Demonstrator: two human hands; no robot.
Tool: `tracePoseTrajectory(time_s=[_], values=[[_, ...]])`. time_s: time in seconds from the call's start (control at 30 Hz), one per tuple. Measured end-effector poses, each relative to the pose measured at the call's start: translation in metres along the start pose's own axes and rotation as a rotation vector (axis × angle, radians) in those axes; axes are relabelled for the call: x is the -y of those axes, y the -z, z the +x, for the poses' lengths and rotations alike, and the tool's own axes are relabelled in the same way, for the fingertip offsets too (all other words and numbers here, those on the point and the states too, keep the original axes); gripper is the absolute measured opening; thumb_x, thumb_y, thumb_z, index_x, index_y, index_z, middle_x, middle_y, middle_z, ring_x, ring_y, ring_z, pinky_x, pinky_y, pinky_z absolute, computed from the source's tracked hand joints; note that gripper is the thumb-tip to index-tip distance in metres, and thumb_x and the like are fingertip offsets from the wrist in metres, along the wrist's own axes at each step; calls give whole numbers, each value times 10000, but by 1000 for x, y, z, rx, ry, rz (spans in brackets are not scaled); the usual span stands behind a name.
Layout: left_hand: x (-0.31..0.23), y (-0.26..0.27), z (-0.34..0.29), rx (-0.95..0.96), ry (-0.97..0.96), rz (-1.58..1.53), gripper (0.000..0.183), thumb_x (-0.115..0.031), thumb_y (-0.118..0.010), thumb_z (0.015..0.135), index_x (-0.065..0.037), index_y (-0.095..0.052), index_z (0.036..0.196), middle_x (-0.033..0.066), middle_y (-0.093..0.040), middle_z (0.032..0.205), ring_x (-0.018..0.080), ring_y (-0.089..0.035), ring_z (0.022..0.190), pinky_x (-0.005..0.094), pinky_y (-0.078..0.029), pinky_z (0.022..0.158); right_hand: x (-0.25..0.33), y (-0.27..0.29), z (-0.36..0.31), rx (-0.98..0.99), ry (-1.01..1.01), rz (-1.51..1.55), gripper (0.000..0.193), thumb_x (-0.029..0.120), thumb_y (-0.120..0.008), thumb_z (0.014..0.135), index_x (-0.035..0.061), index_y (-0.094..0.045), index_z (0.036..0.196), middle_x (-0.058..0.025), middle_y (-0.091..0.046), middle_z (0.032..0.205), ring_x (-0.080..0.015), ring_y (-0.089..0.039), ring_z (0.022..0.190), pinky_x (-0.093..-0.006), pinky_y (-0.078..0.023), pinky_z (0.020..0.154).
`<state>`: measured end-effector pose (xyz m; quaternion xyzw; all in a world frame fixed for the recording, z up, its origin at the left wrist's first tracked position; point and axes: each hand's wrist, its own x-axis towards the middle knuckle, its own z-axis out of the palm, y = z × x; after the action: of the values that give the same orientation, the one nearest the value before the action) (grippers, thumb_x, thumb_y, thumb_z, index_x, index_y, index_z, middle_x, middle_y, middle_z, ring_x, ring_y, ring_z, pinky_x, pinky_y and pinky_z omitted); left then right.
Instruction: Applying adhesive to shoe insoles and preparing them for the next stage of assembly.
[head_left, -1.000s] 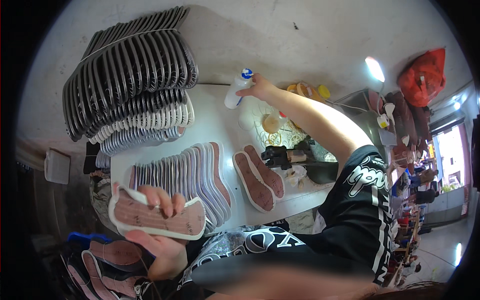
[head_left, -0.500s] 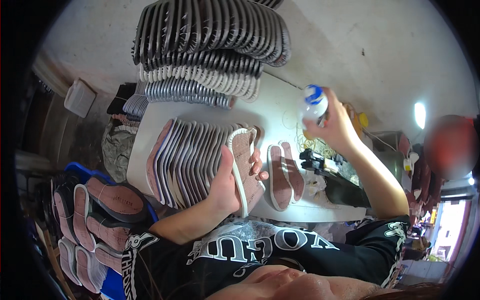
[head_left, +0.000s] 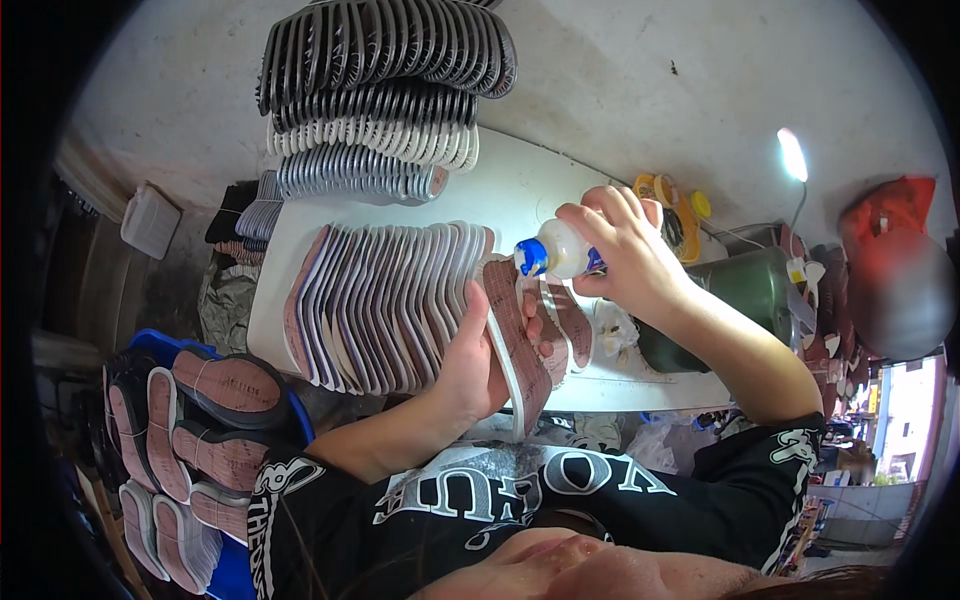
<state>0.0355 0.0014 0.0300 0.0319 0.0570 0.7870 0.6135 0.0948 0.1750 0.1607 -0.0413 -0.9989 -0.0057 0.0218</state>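
My left hand (head_left: 468,372) is closed around a shoe insole (head_left: 518,365), reddish-brown on its face with a white edge, held up at a slant. In my right hand (head_left: 632,250) is a white squeeze bottle (head_left: 566,250) with a blue cap, tipped sideways. Its capped end points left, close to the insole's upper end; whether they touch I cannot tell. Behind the held insole lies another insole (head_left: 572,328) on the table, partly hidden by my left fingers. Left of my left hand a long row of insoles (head_left: 385,300) stands on edge.
On the white table (head_left: 520,165), tall stacks of black-edged soles (head_left: 390,45) and silver-edged soles (head_left: 350,175) rise at the back. A blue bin (head_left: 160,342) of bundled soles is at lower left. A dark green container (head_left: 742,300) and a lit lamp (head_left: 792,155) are at right.
The bottle has come left and down from raised to the insole's top, its capped end now turned left. My left hand and insole have shifted slightly right.
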Motion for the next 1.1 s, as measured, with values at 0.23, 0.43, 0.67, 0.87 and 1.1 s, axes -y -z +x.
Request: tracePoseTrajectory(time_s=[0.23,0.43,0.67,0.87,1.1], values=[[2,-3,-2,-60,-5,-20,609,-637,-350,913,-81,-526,1088,32,-537,925,177,-484,856,387,-438,769,6,-1,-2,-15,15,-95,706,131,-810,551,150,-521,1195,-87,-456,1143,-282,-429,1126,-483,-280,947],[1,-3,-2,-82,0,-20,615,-645,-359,906,-86,-513,1111,32,-536,932,178,-486,855,389,-437,772,6,0,1,-10,53,-205,685,192,-797,593,181,-511,1215,-87,-441,1154,-277,-431,1132,-470,-351,880],[0,-4,1,-56,23,-43,615,-649,-353,906,-88,-514,1100,30,-530,931,174,-487,843,396,-436,777,6,1,2,3,42,-219,691,186,-797,594,179,-509,1222,-85,-439,1163,-276,-423,1149,-472,-355,881],[-1,-1,1,-20,16,-66,612,-648,-338,910,-92,-516,1094,30,-530,930,171,-487,833,390,-435,773,7,4,1,13,36,-237,690,193,-796,597,180,-510,1224,-82,-436,1166,-270,-423,1153,-472,-352,881],[-1,-3,0,-6,29,-97,603,-638,-303,923,-118,-511,1148,31,-530,931,169,-484,833,388,-433,774,13,6,0,13,32,-257,681,177,-789,608,189,-508,1229,-79,-433,1168,-266,-419,1154,-474,-353,869]])
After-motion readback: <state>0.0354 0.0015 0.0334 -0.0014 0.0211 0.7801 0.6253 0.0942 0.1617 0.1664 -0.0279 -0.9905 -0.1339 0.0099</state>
